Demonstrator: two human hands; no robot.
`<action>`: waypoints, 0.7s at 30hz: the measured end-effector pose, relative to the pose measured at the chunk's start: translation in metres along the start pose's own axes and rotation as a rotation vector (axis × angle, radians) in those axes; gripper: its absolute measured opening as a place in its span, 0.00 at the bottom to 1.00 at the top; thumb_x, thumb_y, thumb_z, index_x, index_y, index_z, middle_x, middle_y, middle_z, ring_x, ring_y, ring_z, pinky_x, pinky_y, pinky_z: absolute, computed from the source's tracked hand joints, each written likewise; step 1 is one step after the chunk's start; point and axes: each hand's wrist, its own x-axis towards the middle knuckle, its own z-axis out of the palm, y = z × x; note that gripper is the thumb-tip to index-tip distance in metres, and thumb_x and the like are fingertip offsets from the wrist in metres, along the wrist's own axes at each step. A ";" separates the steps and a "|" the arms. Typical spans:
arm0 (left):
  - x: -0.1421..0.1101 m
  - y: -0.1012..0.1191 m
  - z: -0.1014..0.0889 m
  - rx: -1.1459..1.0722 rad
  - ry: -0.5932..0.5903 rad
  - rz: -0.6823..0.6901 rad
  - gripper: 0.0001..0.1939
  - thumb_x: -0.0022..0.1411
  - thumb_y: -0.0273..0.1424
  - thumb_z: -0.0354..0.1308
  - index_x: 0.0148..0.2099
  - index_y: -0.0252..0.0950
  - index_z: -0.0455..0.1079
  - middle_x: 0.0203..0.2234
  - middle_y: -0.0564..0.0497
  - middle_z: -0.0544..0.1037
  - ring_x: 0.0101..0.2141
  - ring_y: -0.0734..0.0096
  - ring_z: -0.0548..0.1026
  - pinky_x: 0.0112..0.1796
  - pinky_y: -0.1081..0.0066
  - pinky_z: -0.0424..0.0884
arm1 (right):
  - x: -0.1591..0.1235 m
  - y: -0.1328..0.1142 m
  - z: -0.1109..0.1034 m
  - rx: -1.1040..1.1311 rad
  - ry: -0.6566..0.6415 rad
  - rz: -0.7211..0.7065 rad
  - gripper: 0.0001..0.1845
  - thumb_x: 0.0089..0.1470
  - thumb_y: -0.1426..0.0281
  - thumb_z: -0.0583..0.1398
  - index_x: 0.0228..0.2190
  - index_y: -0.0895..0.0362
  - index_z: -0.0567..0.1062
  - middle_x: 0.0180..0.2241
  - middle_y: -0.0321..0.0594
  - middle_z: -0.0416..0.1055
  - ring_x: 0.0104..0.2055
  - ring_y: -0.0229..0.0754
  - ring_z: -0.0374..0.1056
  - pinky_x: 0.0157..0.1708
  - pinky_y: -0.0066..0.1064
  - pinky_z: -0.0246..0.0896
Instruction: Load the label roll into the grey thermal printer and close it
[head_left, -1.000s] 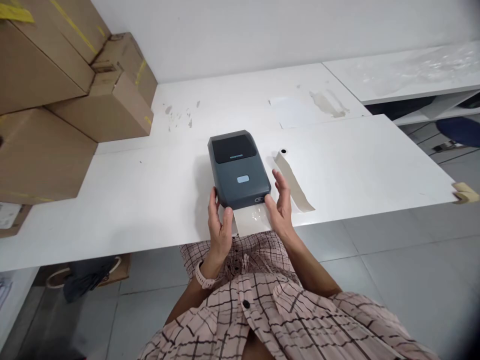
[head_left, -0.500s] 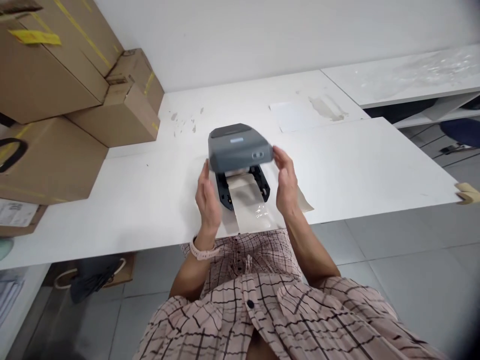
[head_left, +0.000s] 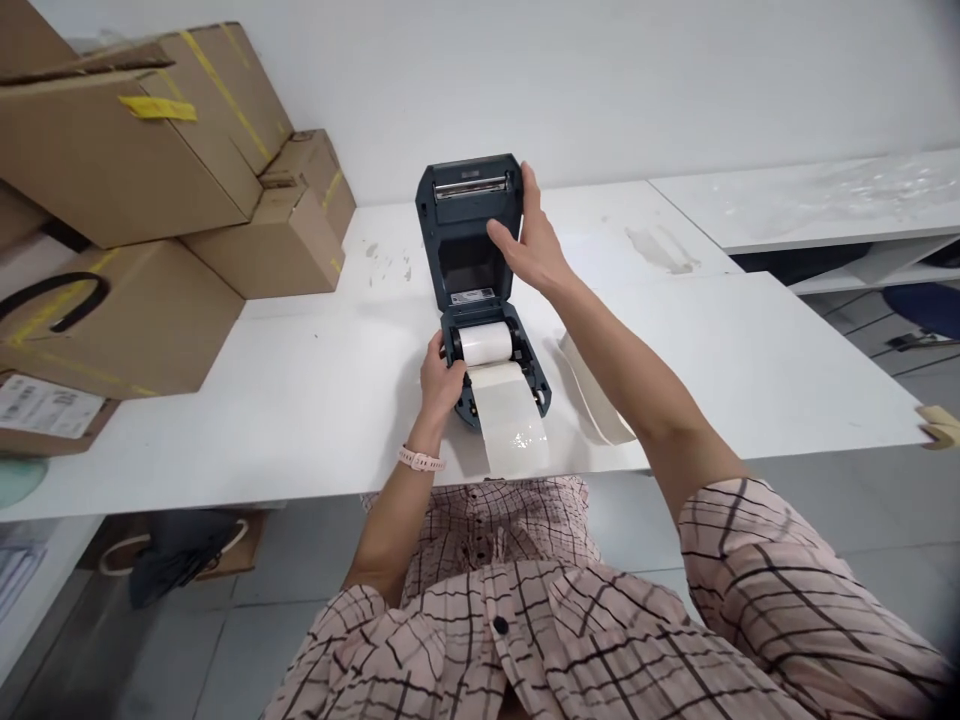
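Observation:
A dark grey label printer (head_left: 480,312) stands on the white table with its lid (head_left: 466,222) raised upright. Inside the base lies a white label roll (head_left: 486,343). From it a pale strip of labels (head_left: 510,420) runs out over the front to the table edge. My right hand (head_left: 534,245) grips the lid's right edge, thumb on the inner face and fingers behind. Against the left side of the printer's base, my left hand (head_left: 441,380) holds the rim, its thumb over the edge and its other fingers partly hidden.
Cardboard boxes (head_left: 210,180) are stacked on the table's left side. A curled beige paper strip (head_left: 592,395) lies right of the printer, partly behind my right forearm. Clear plastic (head_left: 847,195) lies on the far right surface. The table's front edge is close to my body.
The printer lid has swung up and back, exposing the label roll. My right hand has risen with the lid, while my left hand has moved onto the base's left side.

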 end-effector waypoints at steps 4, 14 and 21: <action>-0.002 0.003 0.001 -0.005 0.018 -0.008 0.39 0.56 0.24 0.58 0.70 0.40 0.61 0.65 0.41 0.71 0.63 0.52 0.71 0.61 0.55 0.69 | -0.029 -0.033 -0.009 -0.055 0.008 -0.107 0.44 0.63 0.44 0.54 0.73 0.45 0.48 0.74 0.41 0.52 0.77 0.63 0.41 0.73 0.63 0.39; 0.000 0.010 0.004 0.133 0.056 -0.021 0.40 0.52 0.20 0.58 0.69 0.39 0.64 0.61 0.42 0.76 0.62 0.48 0.72 0.63 0.50 0.65 | -0.063 -0.027 0.035 -0.436 -0.947 -0.080 0.45 0.49 0.61 0.68 0.66 0.53 0.64 0.61 0.53 0.72 0.60 0.68 0.69 0.57 0.57 0.65; 0.000 0.007 0.004 0.094 0.060 0.006 0.39 0.53 0.21 0.58 0.68 0.42 0.65 0.62 0.46 0.75 0.62 0.49 0.72 0.64 0.50 0.65 | -0.052 -0.028 -0.009 0.081 -0.930 -0.077 0.52 0.36 0.56 0.75 0.63 0.47 0.69 0.62 0.44 0.72 0.60 0.61 0.70 0.59 0.53 0.67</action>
